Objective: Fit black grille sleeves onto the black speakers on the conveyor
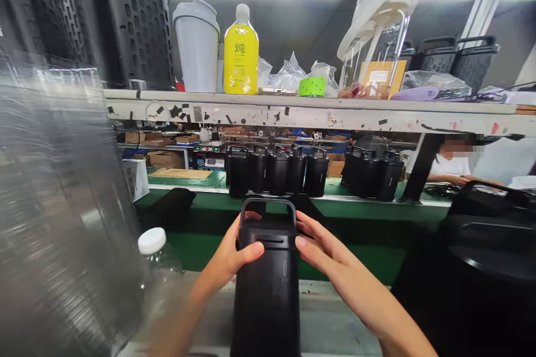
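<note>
A tall black container [268,295] with a raised looped handle stands upright, low in the middle of the head view. My left hand [234,248] wraps round its upper left side, thumb across the front near a narrow slot. On the upper right side rests my right hand [320,242], its thumb at the front edge and its fingers reaching behind. Both hands touch the container just below the handle. The fingertips behind it are partly hidden.
Blurred clear plastic [62,223] stands at the left, beside a white-capped jar [152,241]. Large black containers [481,268] are at the right. Ahead, a green bench [209,228] bears more black containers; a shelf [251,101] crosses above. A person [450,164] sits at the far right.
</note>
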Demonstrator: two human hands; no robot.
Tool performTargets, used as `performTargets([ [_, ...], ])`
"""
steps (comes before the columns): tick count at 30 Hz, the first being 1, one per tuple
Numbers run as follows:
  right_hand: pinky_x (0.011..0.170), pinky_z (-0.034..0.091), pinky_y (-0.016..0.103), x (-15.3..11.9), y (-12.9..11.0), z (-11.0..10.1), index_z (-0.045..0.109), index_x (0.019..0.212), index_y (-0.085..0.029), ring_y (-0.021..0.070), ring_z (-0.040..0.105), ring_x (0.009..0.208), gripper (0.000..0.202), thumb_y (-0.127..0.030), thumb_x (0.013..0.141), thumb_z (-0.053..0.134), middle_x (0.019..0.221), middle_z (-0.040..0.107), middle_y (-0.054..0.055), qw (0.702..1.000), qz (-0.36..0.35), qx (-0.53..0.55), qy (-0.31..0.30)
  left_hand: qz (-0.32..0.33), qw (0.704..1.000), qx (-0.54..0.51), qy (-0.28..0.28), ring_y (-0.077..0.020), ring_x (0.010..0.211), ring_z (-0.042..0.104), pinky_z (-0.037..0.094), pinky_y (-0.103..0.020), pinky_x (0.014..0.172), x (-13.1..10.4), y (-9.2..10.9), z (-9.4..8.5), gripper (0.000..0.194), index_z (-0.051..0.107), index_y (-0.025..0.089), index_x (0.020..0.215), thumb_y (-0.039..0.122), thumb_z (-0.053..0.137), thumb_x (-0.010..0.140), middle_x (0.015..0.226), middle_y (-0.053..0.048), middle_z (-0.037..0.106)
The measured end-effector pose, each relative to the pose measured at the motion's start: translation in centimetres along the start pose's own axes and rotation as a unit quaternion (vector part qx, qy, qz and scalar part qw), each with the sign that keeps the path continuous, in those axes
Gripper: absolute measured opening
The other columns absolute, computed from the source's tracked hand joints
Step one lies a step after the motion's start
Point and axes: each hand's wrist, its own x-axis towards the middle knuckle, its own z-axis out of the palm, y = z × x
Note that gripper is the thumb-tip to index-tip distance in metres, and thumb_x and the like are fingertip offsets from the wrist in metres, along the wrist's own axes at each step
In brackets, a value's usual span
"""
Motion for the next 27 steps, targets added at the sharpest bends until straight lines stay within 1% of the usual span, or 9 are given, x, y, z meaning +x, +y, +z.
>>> performTargets([
  [4,0.104,0.045,0.035,0.6,1.0,0.4,0.024,0.151,-0.026,0.0206,0.039,0.136,0.071,-0.049,0.092,0.055,0.154,0.028,0.008,1.000,-0.011,-0.010,-0.026,-0.009,1.000,-0.008,0.009,-0.0255,0.101,0.062,0.052,-0.031,0.083,0.1,-0.3,0.2,0.066,0.052,0.021,0.113,0.059,0.077,0.066,0.111,-0.007,0.061],
  [7,0.097,0.050,0.036,1.0,1.5,0.6,0.025,0.150,-0.026,0.0239,0.044,0.132,0.070,-0.047,0.092,0.056,0.154,0.026,0.010,1.000,-0.014,-0.008,-0.012,-0.015,1.000,-0.011,0.007,-0.0262,0.102,0.061,0.051,-0.032,0.082,0.3,-0.4,0.2,0.067,0.050,0.022,0.113,0.061,0.076,0.065,0.113,-0.007,0.060],
  [9,0.092,0.052,0.036,1.1,1.4,0.7,0.029,0.147,-0.023,0.0253,0.050,0.125,0.073,-0.047,0.087,0.062,0.149,0.034,0.014,1.000,-0.017,0.005,0.000,-0.018,1.000,-0.008,0.004,-0.0279,0.106,0.059,0.050,-0.032,0.084,0.3,-0.3,0.1,0.069,0.049,0.021,0.114,0.061,0.077,0.064,0.115,-0.008,0.058],
  [12,0.093,0.050,0.039,1.1,0.9,1.0,0.027,0.149,-0.027,0.0246,0.058,0.113,0.081,-0.046,0.081,0.065,0.137,0.049,0.010,0.999,-0.031,0.009,0.010,-0.019,1.000,0.001,0.000,-0.0300,0.114,0.053,0.046,-0.033,0.088,0.2,0.0,0.1,0.074,0.048,0.020,0.115,0.061,0.079,0.062,0.119,-0.009,0.053],
  [14,0.096,0.046,0.043,1.1,0.5,1.4,0.040,0.145,-0.026,0.0266,0.060,0.107,0.072,-0.048,0.080,0.060,0.125,0.058,0.008,0.998,-0.043,-0.039,0.009,-0.021,1.000,0.000,-0.005,-0.0297,0.113,0.052,0.045,-0.033,0.089,0.1,0.2,0.2,0.075,0.047,0.019,0.115,0.061,0.079,0.062,0.118,-0.009,0.052],
  [17,0.096,0.043,0.048,1.1,0.0,1.7,0.064,0.123,-0.015,0.0318,0.059,0.103,0.059,-0.050,0.077,0.055,0.107,0.065,0.010,0.992,-0.042,-0.116,0.015,-0.022,1.000,-0.008,-0.014,-0.0280,0.109,0.053,0.045,-0.033,0.088,0.0,0.4,0.3,0.073,0.046,0.020,0.114,0.061,0.079,0.063,0.113,-0.007,0.053],
  [19,0.101,0.039,0.049,1.0,-0.3,1.7,0.068,0.118,-0.015,0.0337,0.056,0.109,0.056,-0.049,0.075,0.055,0.107,0.067,0.010,0.991,-0.039,-0.123,0.022,-0.018,0.999,-0.014,-0.025,-0.0272,0.107,0.054,0.045,-0.033,0.086,0.0,0.3,0.4,0.072,0.047,0.021,0.114,0.060,0.079,0.063,0.112,-0.007,0.055],
  [21,0.106,0.034,0.049,0.9,-0.6,1.6,0.070,0.116,-0.016,0.0343,0.052,0.117,0.055,-0.049,0.074,0.055,0.113,0.066,0.009,0.992,-0.037,-0.122,0.015,-0.012,0.999,-0.020,-0.034,-0.0262,0.106,0.055,0.045,-0.032,0.085,0.0,0.2,0.5,0.070,0.047,0.022,0.115,0.058,0.079,0.065,0.111,-0.006,0.056],
  [27,0.107,0.032,0.053,0.8,-0.7,1.4,0.071,0.117,-0.015,0.0359,0.055,0.107,0.064,-0.054,0.069,0.057,0.115,0.067,0.010,0.990,-0.014,-0.139,0.034,-0.005,0.999,-0.028,-0.033,-0.0224,0.102,0.056,0.045,-0.030,0.086,0.2,-0.2,0.6,0.068,0.046,0.023,0.115,0.056,0.079,0.066,0.109,-0.004,0.057],
])
